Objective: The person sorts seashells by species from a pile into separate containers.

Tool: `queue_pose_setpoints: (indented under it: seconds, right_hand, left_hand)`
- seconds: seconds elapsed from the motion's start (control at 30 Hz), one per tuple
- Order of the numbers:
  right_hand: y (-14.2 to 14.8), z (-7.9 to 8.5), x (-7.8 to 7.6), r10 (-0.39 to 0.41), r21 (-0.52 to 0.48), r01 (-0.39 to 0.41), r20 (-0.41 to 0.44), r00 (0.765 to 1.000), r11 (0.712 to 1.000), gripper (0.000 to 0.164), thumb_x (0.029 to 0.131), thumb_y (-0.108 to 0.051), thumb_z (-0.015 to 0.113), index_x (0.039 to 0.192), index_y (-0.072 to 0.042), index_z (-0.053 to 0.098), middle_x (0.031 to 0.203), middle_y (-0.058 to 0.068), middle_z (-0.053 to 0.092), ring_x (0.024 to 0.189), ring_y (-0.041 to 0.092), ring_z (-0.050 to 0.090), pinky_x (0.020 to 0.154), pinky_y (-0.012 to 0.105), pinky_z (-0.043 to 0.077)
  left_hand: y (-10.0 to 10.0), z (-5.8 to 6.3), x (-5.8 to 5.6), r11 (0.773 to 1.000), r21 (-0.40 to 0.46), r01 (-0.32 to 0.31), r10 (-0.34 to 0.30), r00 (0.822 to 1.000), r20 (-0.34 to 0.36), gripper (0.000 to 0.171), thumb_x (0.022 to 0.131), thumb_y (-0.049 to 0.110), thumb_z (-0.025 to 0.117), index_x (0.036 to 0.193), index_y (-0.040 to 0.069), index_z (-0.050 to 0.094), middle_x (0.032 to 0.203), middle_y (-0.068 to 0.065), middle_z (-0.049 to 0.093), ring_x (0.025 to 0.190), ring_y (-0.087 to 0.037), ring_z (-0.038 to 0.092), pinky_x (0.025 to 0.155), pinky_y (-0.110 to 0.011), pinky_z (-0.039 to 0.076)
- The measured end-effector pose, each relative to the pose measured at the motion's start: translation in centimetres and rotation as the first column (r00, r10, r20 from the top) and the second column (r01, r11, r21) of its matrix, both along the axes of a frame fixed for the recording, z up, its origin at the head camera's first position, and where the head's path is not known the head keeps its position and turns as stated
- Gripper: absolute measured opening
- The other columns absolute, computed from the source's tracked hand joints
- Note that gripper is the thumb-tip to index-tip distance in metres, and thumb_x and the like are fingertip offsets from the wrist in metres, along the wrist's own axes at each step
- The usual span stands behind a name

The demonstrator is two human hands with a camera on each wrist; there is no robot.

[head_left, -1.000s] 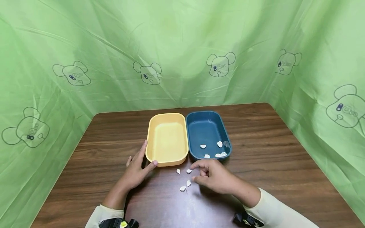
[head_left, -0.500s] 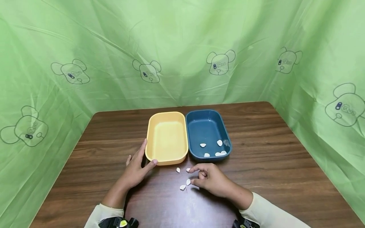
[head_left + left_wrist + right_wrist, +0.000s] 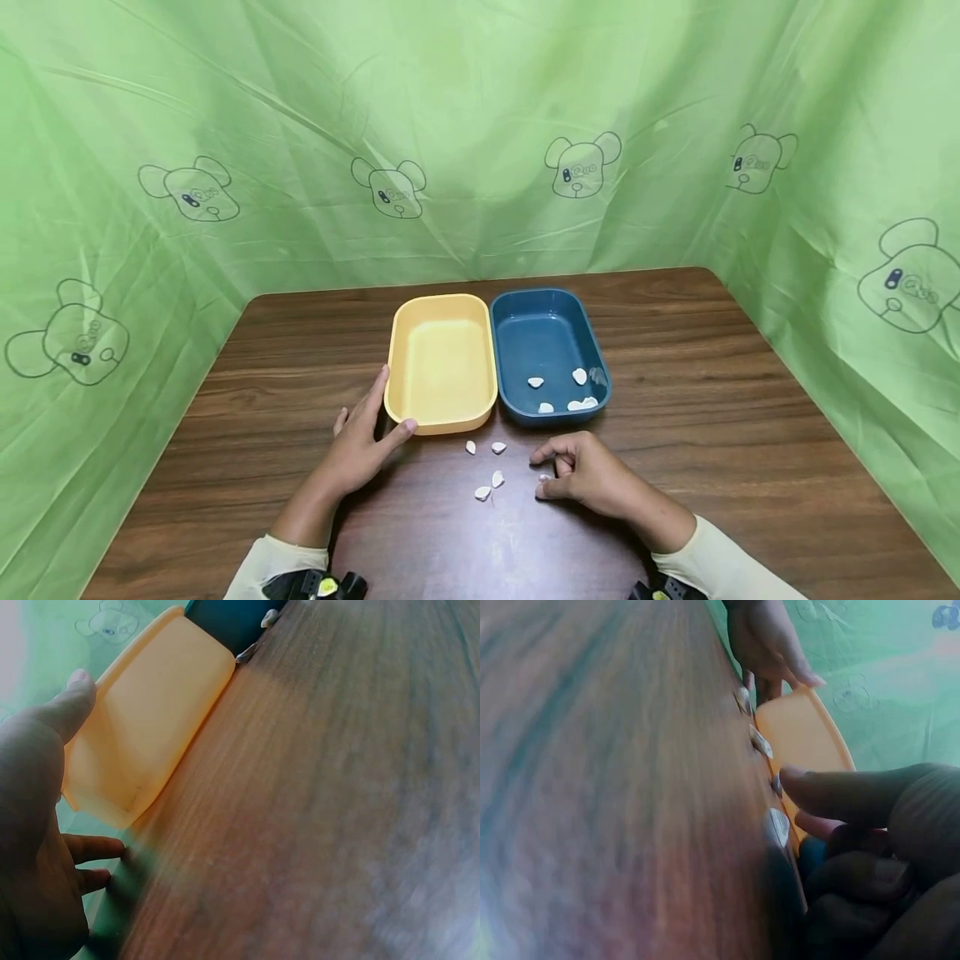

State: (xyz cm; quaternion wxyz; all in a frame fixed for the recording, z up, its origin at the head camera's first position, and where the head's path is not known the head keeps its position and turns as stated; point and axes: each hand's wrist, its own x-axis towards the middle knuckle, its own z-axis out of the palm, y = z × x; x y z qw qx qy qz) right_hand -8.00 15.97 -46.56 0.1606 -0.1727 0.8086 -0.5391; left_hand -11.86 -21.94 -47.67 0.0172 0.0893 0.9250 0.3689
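Basically, nearest cam: pale sleeves (image 3: pixel 723 562) & dk wrist devices (image 3: pixel 311 586) at btm edge; just beyond, R hand (image 3: pixel 592 479) low over the wood table (image 3: pixel 720 400), thumb & index apart w/ a gap btwn tips, other fingers curled under; a pale spot shows by the thumb tip, can't tell if nail or a small piece; R wrist view also has the fingertips near the pieces, not clearly gripping any.

L of that hand, four loose white pieces (image 3: pixel 482 493) on the table, small & flat: two close tog. nearer the person, two further up just below the trays; L hand (image 3: pixel 358 446) has thumb & fingers spread apart round the near-L corner of the yellow tray (image 3: pixel 442 367), thumb on its near edge, a fingertip at its L side; L wrist view has the thumb up at the rim, a couple of fingers lower by the table.

Blue tray (image 3: pixel 534 342) right beside the yellow one, long sides touching or nearly so; approx five more white bits (image 3: pixel 536 382) lie in its near half, two overlapping by the near-R corner; behind the table, wrinkled green curtain (image 3: pixel 480 83) w/ outlined animal heads (image 3: pixel 581 172).
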Motion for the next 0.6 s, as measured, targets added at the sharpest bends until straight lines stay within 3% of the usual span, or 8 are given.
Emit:
queue_pose_setpoints:
  seconds: [0.3, 0.6]
  right_hand:
    - [0.90, -0.11, -0.51, 0.004, 0.042, -0.005, 0.023, 1.000, 0.999, 0.034, 0.074, 0.004, 0.091, 0.108, 0.004, 0.083, 0.060, -0.008, 0.044, 0.055, -0.003, 0.040, 0.053, 0.017, 0.035]
    - [0.81, -0.41, -0.61, -0.008, 0.072, 0.009, -0.004, 1.000, 0.997, 0.017, 0.078, 0.000, 0.091, 0.094, -0.002, 0.085, 0.059, -0.009, 0.049, 0.054, -0.004, 0.044, 0.050, 0.016, 0.034]
  left_hand:
    - [0.10, -0.16, -0.23, 1.000, 0.006, 0.008, -0.008, 1.000, -0.003, 0.100, 0.106, 0.056, 0.066, 0.178, 0.033, 0.001, 0.184, -0.009, 0.018, 0.169, -0.045, 0.021, 0.121, -0.086, -0.001]
    - [0.01, -0.11, 0.06, 1.000, 0.001, 0.005, -0.005, 1.000, 0.000, 0.099, 0.106, 0.056, 0.066, 0.178, 0.031, 0.002, 0.185, -0.010, 0.017, 0.169, -0.045, 0.020, 0.120, -0.088, -0.001]
